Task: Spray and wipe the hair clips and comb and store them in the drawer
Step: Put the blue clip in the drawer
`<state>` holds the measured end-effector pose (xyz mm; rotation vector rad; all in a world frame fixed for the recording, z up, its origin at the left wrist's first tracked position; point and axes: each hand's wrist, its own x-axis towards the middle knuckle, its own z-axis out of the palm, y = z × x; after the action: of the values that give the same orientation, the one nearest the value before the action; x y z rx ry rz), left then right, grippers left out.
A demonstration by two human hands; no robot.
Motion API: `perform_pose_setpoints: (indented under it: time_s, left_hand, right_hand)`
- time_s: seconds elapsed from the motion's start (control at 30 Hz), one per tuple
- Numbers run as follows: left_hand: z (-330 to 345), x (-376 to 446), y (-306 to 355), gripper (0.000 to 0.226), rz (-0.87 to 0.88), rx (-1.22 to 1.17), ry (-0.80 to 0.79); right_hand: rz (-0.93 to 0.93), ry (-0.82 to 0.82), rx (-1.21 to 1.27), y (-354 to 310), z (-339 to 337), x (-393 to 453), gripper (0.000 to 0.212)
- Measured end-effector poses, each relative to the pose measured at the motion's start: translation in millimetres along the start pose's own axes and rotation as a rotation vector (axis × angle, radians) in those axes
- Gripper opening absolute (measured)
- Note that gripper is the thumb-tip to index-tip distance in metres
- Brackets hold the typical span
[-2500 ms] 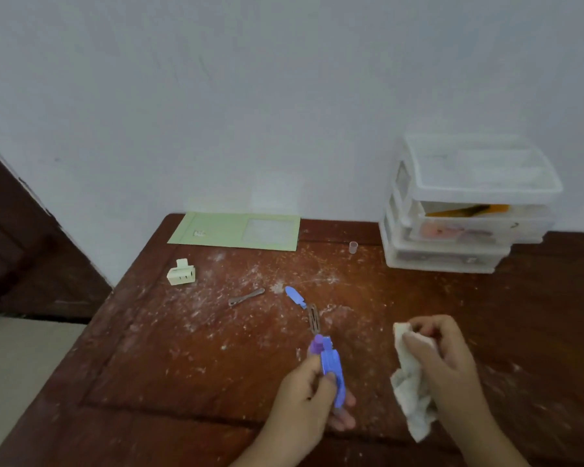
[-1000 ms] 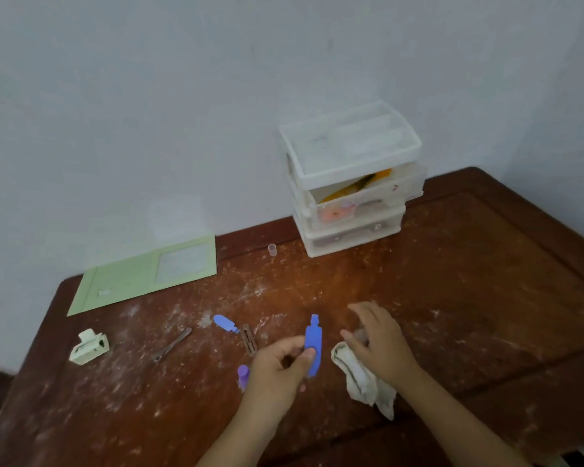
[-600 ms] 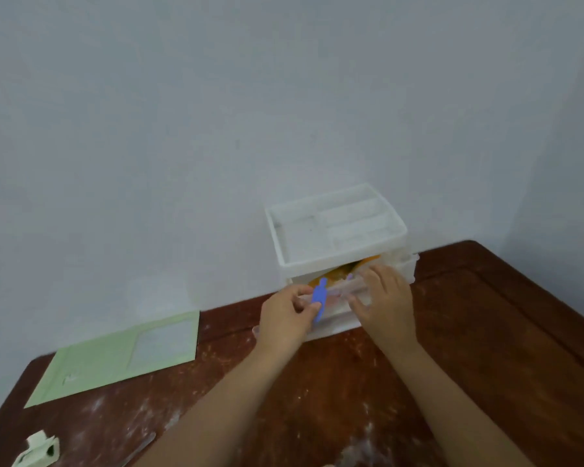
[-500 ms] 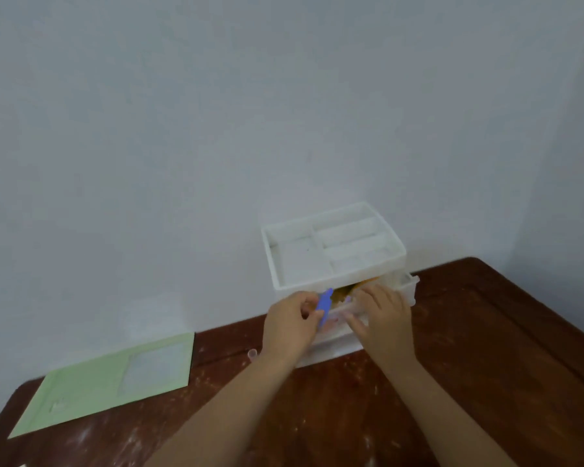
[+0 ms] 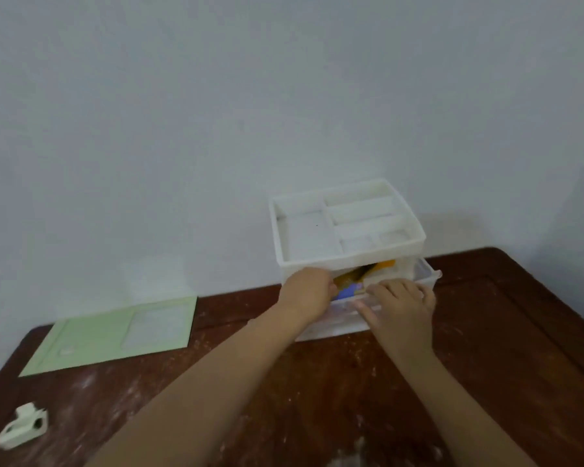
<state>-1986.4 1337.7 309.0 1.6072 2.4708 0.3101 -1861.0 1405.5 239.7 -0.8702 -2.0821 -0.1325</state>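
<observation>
at the bottom edge of the frame, right of centre, a scrap of white cloth [image 5: 348, 461] lies on the dusty brown table [image 5: 506, 382], only partly in view; in the lower left corner a small cream plastic block [image 5: 22, 429] sits on the tabletop; two bare forearms run from the lower frame up toward the centre right; further back on the left a pale green card [image 5: 115, 332] lies flat near the wall; at centre right stands a white plastic drawer unit [image 5: 348, 257] against the wall, its top a divided tray, its upper drawer [image 5: 427, 276] pulled partly out; the right hand [image 5: 398, 306] rests on the drawer's front edge, fingers bent over the rim and gripping it; the left hand [image 5: 309, 293] reaches into the drawer opening, fingers curled inward; whether it has hold of anything cannot be told, since the fingertips are hidden; the blue hair clip [image 5: 348, 292] lies inside the drawer just beside the left hand, between the two hands; orange and yellow items [image 5: 368, 273] lie behind it in the same drawer; a plain pale wall [image 5: 284, 96] fills the upper frame.
</observation>
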Motion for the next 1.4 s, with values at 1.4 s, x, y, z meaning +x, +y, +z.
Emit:
perform_pose_setpoints:
  time_s: [1.4]
  left_hand:
    - [22,-243,-450,0.024,-0.643,-0.344,0.164]
  right_hand:
    - [0.315,-0.993,0.858,-361,17,-192,0.072]
